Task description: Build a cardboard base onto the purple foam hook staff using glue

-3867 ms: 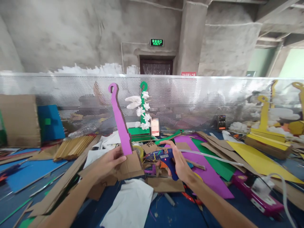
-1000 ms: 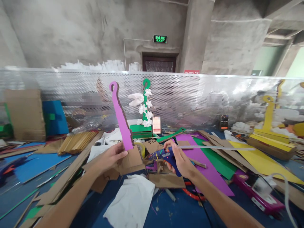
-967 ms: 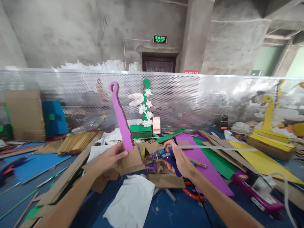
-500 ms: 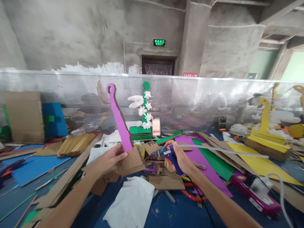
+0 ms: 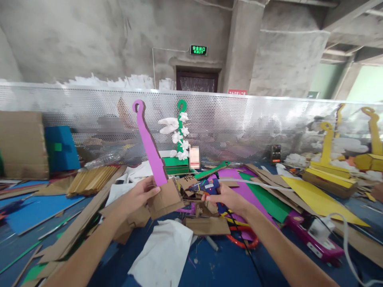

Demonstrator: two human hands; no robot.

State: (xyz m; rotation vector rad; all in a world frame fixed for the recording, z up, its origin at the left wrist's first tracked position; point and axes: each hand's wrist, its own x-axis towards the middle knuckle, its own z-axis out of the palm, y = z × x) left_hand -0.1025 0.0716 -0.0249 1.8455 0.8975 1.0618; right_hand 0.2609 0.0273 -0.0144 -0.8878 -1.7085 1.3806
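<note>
My left hand [image 5: 145, 194] is closed around the lower end of a purple hook-topped cardboard piece [image 5: 149, 147], which leans slightly left. A bare brown cardboard block [image 5: 166, 197] joins its foot. My right hand [image 5: 229, 196] grips a blue hot glue gun [image 5: 209, 186], its nozzle pointing left toward the cardboard block but apart from it. A clear glue stick [image 5: 257, 182] sticks out behind the gun to the right. Beyond stands a green hooked cardboard piece [image 5: 180, 148] with white flowers [image 5: 177, 137] on it.
Cardboard scraps [image 5: 208, 226], a crumpled white sheet [image 5: 163, 251] and an orange ring [image 5: 243, 239] lie in front. At right are a purple power strip [image 5: 314, 241] with cables and yellow hooked pieces [image 5: 329, 171]. A perforated metal panel [image 5: 239, 127] runs along the back.
The glue gun has turned from a slanted to a more level pose, and my right hand has shifted lower on it. My left hand still holds the purple piece. The view has shifted slightly.
</note>
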